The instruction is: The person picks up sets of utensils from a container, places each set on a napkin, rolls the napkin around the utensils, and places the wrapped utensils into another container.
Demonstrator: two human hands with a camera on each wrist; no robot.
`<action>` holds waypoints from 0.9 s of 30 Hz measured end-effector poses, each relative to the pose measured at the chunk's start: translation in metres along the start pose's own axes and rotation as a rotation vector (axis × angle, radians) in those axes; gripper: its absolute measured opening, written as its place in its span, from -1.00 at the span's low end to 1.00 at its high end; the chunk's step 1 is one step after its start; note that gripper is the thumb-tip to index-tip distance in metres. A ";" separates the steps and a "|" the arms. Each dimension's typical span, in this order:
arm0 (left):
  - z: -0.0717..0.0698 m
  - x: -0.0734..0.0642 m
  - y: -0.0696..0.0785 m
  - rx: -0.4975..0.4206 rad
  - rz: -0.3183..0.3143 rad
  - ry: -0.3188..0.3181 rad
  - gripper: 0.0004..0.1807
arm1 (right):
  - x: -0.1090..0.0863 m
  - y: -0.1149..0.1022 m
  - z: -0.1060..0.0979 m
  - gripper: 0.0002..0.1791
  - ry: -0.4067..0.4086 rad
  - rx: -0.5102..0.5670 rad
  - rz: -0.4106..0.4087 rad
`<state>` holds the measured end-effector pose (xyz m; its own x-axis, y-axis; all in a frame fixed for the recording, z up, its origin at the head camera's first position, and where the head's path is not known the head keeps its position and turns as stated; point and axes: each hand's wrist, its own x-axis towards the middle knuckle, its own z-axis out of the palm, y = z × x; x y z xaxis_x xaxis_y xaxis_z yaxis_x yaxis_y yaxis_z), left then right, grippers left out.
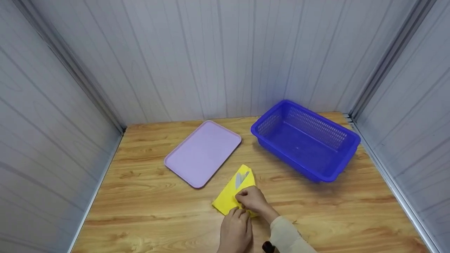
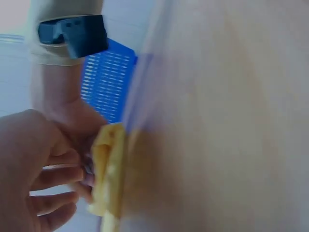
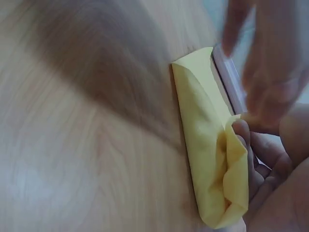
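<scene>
A yellow folded cloth [image 1: 226, 196] lies on the table, with grey knife and fork shapes [image 1: 242, 178] showing on its far part; I cannot tell whether they are printed. My right hand [image 1: 252, 198] pinches a turned-up fold of the cloth, and in the right wrist view its fingers [image 3: 241, 129] are at the cloth's raised edge. My left hand [image 1: 235, 226] is over the near edge of the cloth. Its fingers [image 2: 55, 179] are loosely bent in the left wrist view, beside the cloth [image 2: 108, 169], and it looks blurred in the right wrist view.
A pink-lilac tray [image 1: 204, 153] lies flat just beyond the cloth to the left. Farther right stands a blue plastic basket [image 1: 306, 138] with slotted walls. Pale panel walls [image 1: 211, 59] enclose the wooden table [image 1: 140, 203] at the back and sides.
</scene>
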<state>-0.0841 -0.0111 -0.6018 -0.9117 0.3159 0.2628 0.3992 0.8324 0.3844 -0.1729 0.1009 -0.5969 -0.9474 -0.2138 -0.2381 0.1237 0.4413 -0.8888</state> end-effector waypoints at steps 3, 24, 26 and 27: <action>0.001 0.004 0.002 0.046 0.056 -0.061 -0.68 | 0.000 0.002 -0.004 -0.81 -0.023 0.068 0.019; 0.008 0.007 0.001 0.062 -0.147 -0.431 -0.46 | 0.003 0.014 -0.002 -0.83 0.147 0.419 0.144; 0.007 0.007 0.000 0.068 -0.146 -0.422 -0.49 | 0.002 0.014 0.002 -0.84 0.211 0.428 0.136; 0.007 0.007 -0.001 0.067 -0.148 -0.419 -0.50 | 0.001 0.014 0.003 -0.84 0.246 0.435 0.136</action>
<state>-0.0919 -0.0059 -0.6066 -0.9247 0.3371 -0.1769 0.2671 0.9056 0.3293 -0.1713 0.1039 -0.6112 -0.9491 0.0551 -0.3101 0.3123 0.0366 -0.9493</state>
